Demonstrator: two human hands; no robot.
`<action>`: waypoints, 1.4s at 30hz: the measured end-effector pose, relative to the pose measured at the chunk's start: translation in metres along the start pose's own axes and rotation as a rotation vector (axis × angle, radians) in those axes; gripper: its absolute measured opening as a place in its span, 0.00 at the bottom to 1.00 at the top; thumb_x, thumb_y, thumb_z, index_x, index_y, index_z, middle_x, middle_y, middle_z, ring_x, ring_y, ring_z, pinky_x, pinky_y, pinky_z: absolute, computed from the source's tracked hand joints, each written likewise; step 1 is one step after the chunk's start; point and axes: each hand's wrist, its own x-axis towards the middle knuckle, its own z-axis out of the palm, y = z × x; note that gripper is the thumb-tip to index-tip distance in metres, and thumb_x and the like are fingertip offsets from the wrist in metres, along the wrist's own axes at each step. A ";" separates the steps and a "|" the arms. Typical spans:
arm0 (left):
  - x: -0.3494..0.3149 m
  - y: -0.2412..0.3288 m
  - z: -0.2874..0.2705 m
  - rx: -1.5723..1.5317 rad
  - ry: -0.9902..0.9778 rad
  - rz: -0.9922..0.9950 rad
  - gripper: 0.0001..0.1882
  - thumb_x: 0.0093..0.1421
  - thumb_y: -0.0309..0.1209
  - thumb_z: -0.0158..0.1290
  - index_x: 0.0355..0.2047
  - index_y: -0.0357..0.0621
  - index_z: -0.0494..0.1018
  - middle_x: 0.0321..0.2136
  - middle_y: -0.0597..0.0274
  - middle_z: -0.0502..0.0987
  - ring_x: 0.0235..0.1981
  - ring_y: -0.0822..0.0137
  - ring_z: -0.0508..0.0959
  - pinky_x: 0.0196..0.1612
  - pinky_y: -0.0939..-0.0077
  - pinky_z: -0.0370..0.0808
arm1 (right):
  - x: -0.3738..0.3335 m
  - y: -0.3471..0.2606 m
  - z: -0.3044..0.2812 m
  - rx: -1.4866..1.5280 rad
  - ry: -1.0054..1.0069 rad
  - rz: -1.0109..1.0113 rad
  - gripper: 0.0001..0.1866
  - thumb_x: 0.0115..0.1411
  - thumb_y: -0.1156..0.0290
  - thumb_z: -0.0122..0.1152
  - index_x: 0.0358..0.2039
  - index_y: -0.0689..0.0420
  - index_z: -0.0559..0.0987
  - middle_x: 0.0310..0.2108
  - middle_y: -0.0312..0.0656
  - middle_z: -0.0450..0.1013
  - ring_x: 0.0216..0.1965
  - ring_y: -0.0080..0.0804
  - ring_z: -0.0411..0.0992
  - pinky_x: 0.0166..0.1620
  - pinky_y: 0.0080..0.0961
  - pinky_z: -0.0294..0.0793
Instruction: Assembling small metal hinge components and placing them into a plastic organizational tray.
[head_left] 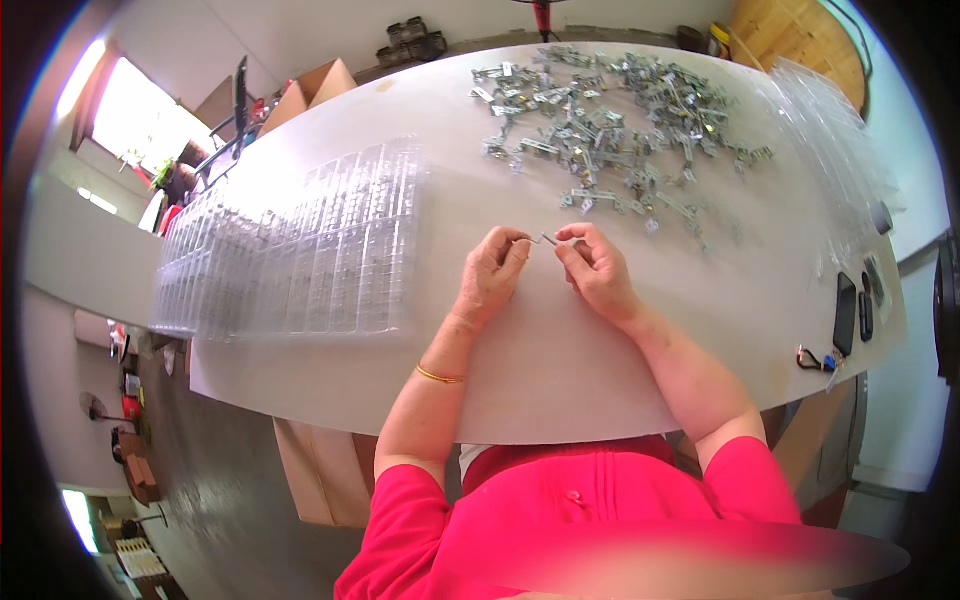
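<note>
My left hand (491, 268) is closed in a pinch on a thin bent metal piece (537, 240) that sticks out toward the right. Facing it, my right hand (597, 270) pinches a small grey metal piece (549, 239) between thumb and fingers. The two pieces meet or nearly meet; whether they are joined I cannot tell. Both hands are above the middle of the pale table (560, 370). Beyond them lies a loose heap of small grey metal brackets (610, 130), some with brass-coloured bits.
Clear plastic compartment trays (300, 250), filled with small parts, are at the left. Clear plastic sheets or bags (825, 150) lie along the right edge. A black phone (845, 314) and a keyring (818, 360) rest at the near right. Cardboard boxes (310, 90) stand beyond the far left edge.
</note>
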 end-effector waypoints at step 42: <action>0.001 0.001 -0.001 -0.544 -0.117 -0.132 0.13 0.68 0.36 0.52 0.41 0.36 0.75 0.22 0.71 0.70 0.21 0.81 0.69 0.25 0.85 0.69 | 0.003 0.009 -0.003 -0.034 0.072 0.028 0.06 0.66 0.67 0.59 0.39 0.55 0.79 0.21 0.28 0.68 0.23 0.14 0.64 0.26 0.15 0.63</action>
